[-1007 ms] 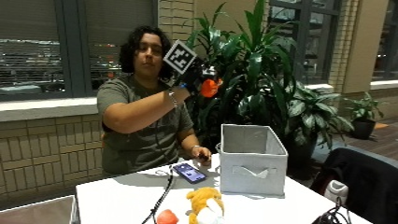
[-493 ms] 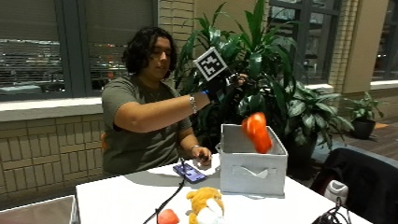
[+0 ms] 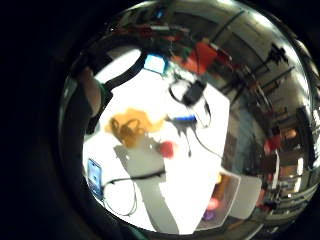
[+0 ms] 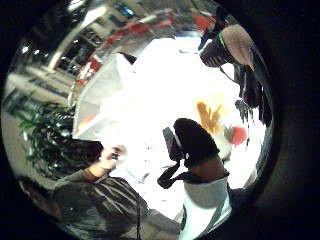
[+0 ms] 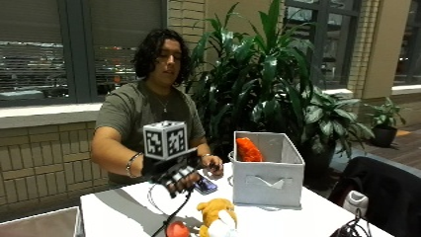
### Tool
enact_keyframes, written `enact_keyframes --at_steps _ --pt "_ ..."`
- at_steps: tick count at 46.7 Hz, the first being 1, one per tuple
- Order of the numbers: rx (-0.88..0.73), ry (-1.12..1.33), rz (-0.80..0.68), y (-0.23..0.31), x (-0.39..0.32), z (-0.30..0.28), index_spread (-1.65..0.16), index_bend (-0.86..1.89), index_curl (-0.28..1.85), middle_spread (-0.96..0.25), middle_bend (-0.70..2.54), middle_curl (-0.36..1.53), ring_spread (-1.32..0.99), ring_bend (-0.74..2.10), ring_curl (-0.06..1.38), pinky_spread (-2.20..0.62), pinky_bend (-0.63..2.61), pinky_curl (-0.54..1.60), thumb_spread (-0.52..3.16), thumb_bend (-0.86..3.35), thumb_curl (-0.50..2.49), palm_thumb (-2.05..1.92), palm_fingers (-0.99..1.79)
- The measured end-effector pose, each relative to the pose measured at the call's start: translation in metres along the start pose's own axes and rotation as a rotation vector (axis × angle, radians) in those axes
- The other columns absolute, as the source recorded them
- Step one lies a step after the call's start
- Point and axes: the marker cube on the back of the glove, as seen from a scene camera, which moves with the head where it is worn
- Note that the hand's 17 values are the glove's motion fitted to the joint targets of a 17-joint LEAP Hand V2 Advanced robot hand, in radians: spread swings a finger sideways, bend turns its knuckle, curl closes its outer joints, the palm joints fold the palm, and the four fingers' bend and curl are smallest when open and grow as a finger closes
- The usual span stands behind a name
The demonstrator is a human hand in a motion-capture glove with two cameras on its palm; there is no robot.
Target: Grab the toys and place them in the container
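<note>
A white tabletop (image 5: 125, 210) carries a grey fabric container (image 5: 266, 170) with an orange toy (image 5: 248, 149) showing inside it. In front of the container lie a yellow plush toy (image 5: 217, 217) and, just beside it, a small red toy (image 5: 176, 229) — both at the near edge. A phone (image 5: 205, 185) lies beside the container, and a black cable (image 5: 172, 217) trails across the surface.

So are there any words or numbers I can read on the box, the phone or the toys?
None can be read.
Grey box: a bow shape on its front, no letters.
Phone: screen lit, too small to read.
Yellow stuffed toy, red toy on the table and orange toy in the box: no labels show.
</note>
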Motion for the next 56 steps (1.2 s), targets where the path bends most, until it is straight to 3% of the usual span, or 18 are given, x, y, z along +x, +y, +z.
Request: enact_keyframes --at_steps 10,21,25,30,37,43,50,56 --pt "-0.151 0.151 0.341 0.034 0.084 0.079 -0.40 0.05 0.32 -0.46 1.14 0.88 -0.43 1.75 0.69 -0.43 1.22 0.57 1.23 0.04 0.34 0.19 0.69" --pt "0.000 0.074 0.394 0.032 0.079 0.099 -0.44 0.25 0.33 -0.53 1.32 1.05 -0.49 1.80 0.81 -0.44 1.31 0.64 1.18 0.00 0.34 0.22 0.67" --pt "0.127 0.002 0.359 0.029 0.068 0.077 -0.45 0.36 0.36 -0.55 1.40 1.12 -0.52 1.78 0.84 -0.45 1.30 0.65 1.23 0.02 0.34 0.27 0.73" --pt "0.211 -0.178 0.288 0.032 0.004 0.006 -0.43 0.51 0.42 -0.57 1.50 1.19 -0.55 1.77 0.88 -0.47 1.29 0.67 1.29 0.05 0.34 0.34 0.79" --pt "0.448 -0.166 -0.036 0.026 -0.108 -0.108 -0.41 0.62 0.49 -0.57 1.56 1.24 -0.58 1.77 0.92 -0.49 1.29 0.72 1.34 0.07 0.34 0.39 0.74" --pt "0.535 -0.213 -0.188 0.010 -0.172 -0.167 -0.39 0.67 0.52 -0.57 1.59 1.28 -0.59 1.77 0.96 -0.51 1.30 0.75 1.36 0.06 0.33 0.40 0.71" --pt "0.566 -0.307 -0.171 -0.018 -0.234 -0.192 -0.38 0.71 0.54 -0.57 1.61 1.30 -0.60 1.77 0.99 -0.51 1.32 0.79 1.37 0.05 0.31 0.40 0.68" --pt "0.428 -0.343 -0.124 -0.038 -0.261 -0.180 -0.37 0.59 0.52 -0.57 1.60 1.33 -0.61 1.80 1.02 -0.52 1.45 0.85 1.29 -0.02 0.30 0.33 0.60"
